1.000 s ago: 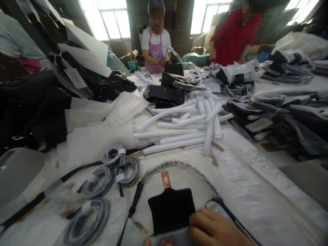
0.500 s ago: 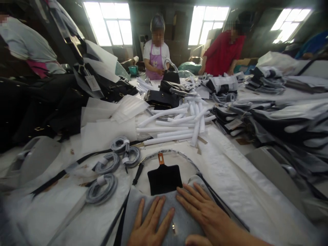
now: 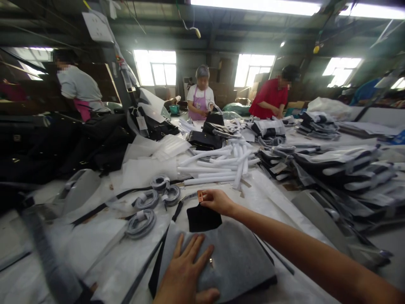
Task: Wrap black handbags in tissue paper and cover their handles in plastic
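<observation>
Left hand (image 3: 184, 270): spread flat on grey bag (image 3: 242, 253). Right hand (image 3: 217, 202): pinching orange tab (image 3: 200, 196). Coiled straps (image 3: 152, 221) lie leftward; white tubes (image 3: 211, 175) obstruct beyond.

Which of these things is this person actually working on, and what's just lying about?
In hand:
grey-covered bag, under the left hand
its black flap
orange tab, held by the right hand
metal catch

Seemingly just lying about:
coiled straps
white tubes
translucent sheets
dark pile at the picture's left
</observation>
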A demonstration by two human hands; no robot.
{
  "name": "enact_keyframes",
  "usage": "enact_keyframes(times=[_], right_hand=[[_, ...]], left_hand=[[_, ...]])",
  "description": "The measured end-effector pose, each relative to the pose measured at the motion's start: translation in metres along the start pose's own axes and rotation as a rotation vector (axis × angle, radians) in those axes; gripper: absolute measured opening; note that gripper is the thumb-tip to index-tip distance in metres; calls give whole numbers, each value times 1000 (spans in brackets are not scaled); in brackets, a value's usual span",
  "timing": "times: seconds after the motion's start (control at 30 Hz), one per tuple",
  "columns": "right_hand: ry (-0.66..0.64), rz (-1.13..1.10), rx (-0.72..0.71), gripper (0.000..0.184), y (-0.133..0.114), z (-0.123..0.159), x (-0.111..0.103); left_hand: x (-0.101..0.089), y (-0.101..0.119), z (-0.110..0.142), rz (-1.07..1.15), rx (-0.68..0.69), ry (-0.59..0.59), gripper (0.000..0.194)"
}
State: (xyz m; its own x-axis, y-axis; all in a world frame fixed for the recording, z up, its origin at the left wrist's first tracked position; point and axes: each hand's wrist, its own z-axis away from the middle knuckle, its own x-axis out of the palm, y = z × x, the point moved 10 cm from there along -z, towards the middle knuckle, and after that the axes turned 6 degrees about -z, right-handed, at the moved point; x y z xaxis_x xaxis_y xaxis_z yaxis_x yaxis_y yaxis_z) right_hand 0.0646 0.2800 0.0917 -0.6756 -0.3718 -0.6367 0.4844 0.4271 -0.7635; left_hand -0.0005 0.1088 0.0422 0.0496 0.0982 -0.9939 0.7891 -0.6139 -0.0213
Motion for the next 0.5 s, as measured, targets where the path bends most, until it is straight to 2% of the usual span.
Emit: enact_keyframes(times=[0.03,0.1,0.2,0.3,0.43,0.5], right_hand=[[-17,-16,-29,22,-9,7,2],[-43,-28,-90,17,-29,34,6],[-112,-21,-172,24,-48,86,20],[-170,8,-236,29,-49,123,38],[-176,30,-274,35,-39,139,49],[-160,-13,-260,33,-33,139,50]], left_hand=[[0,0,0,45,-21,-28,94],[-3,-1,0,116,-57,-42,92],[-7,-3,-1,231,-104,-26,91],[-9,-5,-1,345,-157,-5,77],[-14,-3,2,366,-149,74,66],[-24,-1,6,291,-118,193,66]])
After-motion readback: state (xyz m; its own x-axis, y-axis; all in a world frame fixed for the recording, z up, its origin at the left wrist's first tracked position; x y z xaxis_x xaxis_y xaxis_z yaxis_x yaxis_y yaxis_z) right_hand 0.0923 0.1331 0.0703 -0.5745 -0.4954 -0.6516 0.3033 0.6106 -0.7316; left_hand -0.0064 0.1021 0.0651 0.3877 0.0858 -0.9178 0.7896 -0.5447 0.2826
